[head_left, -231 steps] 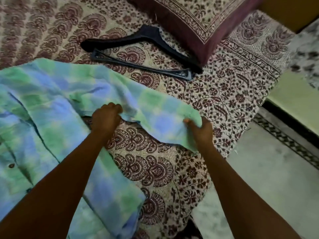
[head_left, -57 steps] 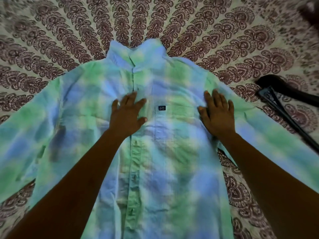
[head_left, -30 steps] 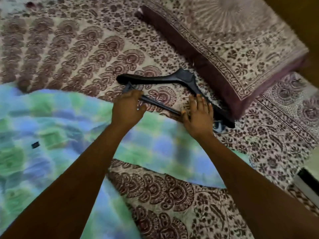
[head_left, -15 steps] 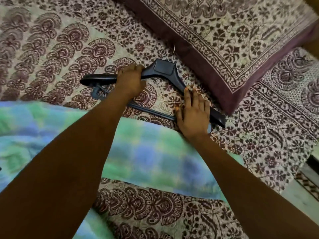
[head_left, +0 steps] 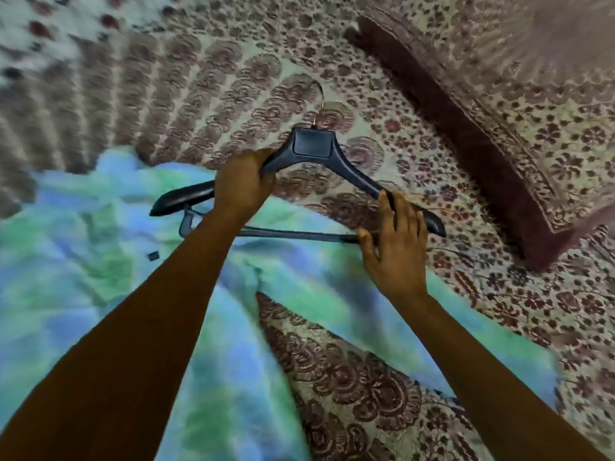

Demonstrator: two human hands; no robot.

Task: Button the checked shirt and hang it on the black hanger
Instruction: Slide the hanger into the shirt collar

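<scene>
— Both hands have lifted the black hanger [head_left: 312,148] over the checked shirt [head_left: 100,277]?
— Yes: left hand [head_left: 241,183] grips one shoulder, right hand [head_left: 397,241] pinches the opposite end. Shirt lies on the bed [head_left: 199,78]; buttoning looks finished, hanging remains.

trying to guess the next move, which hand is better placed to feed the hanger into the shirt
Left, probably. The left hand grips the black hanger near its neck, over the checked shirt. The right hand holds the far end, out over the bedspread.
</scene>
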